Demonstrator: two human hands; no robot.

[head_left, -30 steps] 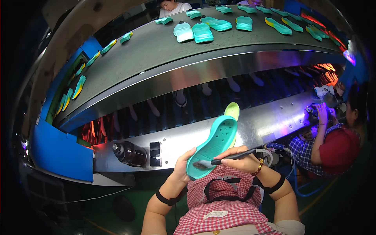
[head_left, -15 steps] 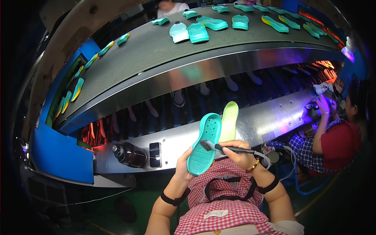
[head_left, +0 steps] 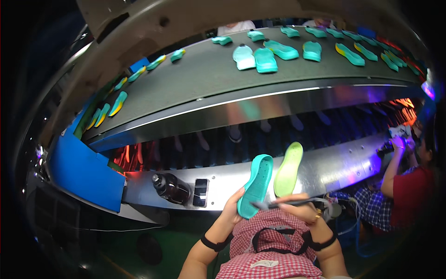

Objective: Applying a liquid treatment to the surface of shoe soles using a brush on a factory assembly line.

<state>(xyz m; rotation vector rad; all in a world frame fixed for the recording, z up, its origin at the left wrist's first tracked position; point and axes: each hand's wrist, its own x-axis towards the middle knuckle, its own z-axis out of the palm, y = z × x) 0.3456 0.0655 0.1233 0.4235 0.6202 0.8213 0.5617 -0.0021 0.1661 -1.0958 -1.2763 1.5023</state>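
A teal shoe sole is gripped along its lower left edge by my left hand, its hollow inner face turned partly to the right. My right hand is closed round the dark handle of a brush with a pale cord or tube behind it. The brush's head lies over the lower end of the sole; its bristles are blurred, and whether they touch cannot be made out. Just right of the teal sole, a light green sole lies on the metal ledge.
A dark bottle and a black phone-like slab sit on the ledge to the left. Beyond, a conveyor belt carries several teal soles. At the right, a person in red works at the same ledge.
The brush has shifted from the sole's middle to its lower end. The teal sole is tilted more edge-on, with a gap now showing between it and the green sole. The whole view has shifted.
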